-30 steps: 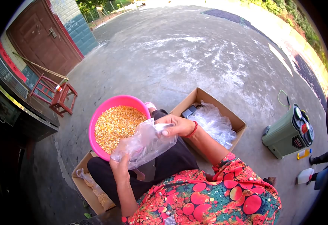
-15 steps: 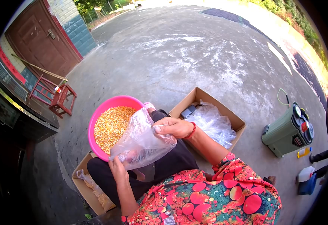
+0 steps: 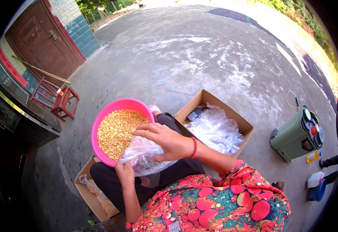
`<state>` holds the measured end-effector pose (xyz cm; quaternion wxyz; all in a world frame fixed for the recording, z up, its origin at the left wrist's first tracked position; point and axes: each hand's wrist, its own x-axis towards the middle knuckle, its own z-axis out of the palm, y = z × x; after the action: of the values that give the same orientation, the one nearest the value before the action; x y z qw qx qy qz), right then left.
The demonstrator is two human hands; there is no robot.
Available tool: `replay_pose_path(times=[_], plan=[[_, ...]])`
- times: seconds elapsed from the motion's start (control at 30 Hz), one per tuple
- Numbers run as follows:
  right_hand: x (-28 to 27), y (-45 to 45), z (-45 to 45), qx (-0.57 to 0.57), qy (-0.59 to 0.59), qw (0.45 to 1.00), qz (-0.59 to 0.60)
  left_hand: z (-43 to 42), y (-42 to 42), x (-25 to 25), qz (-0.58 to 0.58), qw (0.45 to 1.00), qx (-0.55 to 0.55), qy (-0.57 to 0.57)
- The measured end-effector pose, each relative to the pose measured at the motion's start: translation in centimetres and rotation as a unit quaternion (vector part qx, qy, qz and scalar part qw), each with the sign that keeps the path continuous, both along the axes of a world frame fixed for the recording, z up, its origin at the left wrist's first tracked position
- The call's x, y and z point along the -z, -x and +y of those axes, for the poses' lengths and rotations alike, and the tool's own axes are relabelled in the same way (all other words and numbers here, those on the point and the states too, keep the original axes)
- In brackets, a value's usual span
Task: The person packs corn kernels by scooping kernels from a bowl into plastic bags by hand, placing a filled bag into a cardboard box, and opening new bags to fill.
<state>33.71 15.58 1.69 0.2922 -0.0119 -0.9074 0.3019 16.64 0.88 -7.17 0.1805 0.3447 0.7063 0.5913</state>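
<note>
Bag, pinched in left grip, extends beneath right grip.

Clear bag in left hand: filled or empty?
Looks empty: the clear bag is limp, crumpled and see-through in the left hand, with no contents visible.

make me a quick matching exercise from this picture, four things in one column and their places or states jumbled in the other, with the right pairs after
Things
1. corn kernels
2. left hand
3. red chair
4. grey-green tank

Places or states
A. near the brown door
B. in the pink basin
C. standing on the ground at the picture's right
D. gripping a clear plastic bag

Right pairs: 1-B, 2-D, 3-A, 4-C
</note>
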Motion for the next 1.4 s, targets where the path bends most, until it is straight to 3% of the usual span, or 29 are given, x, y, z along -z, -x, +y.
replay_pose_path(times=[0.13,0.17,0.27,0.3,0.5,0.6,0.77,0.93,1.07,1.13,1.17,1.3,1.4], plan=[[2.2,1.5,-2.5,0.022,-0.05,0.994,-0.098,0.3,-2.6,-2.9,0.017,0.997,0.072,0.0],[3.7,2.2,-2.5,0.047,-0.061,0.997,-0.006,0.1,-2.9,-4.0,0.036,0.995,0.093,0.024],[4.3,1.5,-1.0,0.051,-0.01,0.997,-0.055,-0.4,-3.1,-4.5,0.035,0.995,0.083,0.041],[4.3,1.4,-0.3,0.073,0.012,0.997,-0.02,-0.5,-2.6,-4.2,0.047,0.994,0.073,0.068],[3.0,0.6,0.9,0.114,-0.012,0.993,-0.038,-1.1,-1.1,-3.8,0.097,0.985,0.082,0.121],[3.0,0.5,1.2,0.131,-0.029,0.99,-0.052,-1.1,-0.7,-3.8,0.094,0.988,0.088,0.085],[3.2,0.5,0.9,0.128,-0.022,0.99,-0.059,-1.2,-1.7,-6.4,0.244,0.966,0.06,0.054],[2.3,0.8,-0.1,0.076,0.031,0.996,-0.023,0.4,-4.5,-5.2,0.141,0.978,0.121,0.095],[2.1,0.4,1.2,0.103,-0.006,0.995,0.002,-0.4,-2.6,-3.3,0.195,0.965,0.116,0.131],[2.8,0.3,1.7,0.113,-0.008,0.993,-0.017,-0.7,-2.9,-4.3,-0.069,0.99,0.072,0.096],[3.2,0.4,2.0,0.123,-0.042,0.991,-0.014,-0.5,-2.6,-3.2,-0.011,0.997,0.07,0.001],[4.2,0.5,3.1,0.156,-0.091,0.983,-0.018,-0.9,-1.2,-2.5,-0.11,0.992,0.033,-0.044],[4.6,-0.1,4.3,0.182,-0.088,0.979,-0.032,-1.4,-0.4,-2.3,-0.087,0.995,0.035,-0.027]])
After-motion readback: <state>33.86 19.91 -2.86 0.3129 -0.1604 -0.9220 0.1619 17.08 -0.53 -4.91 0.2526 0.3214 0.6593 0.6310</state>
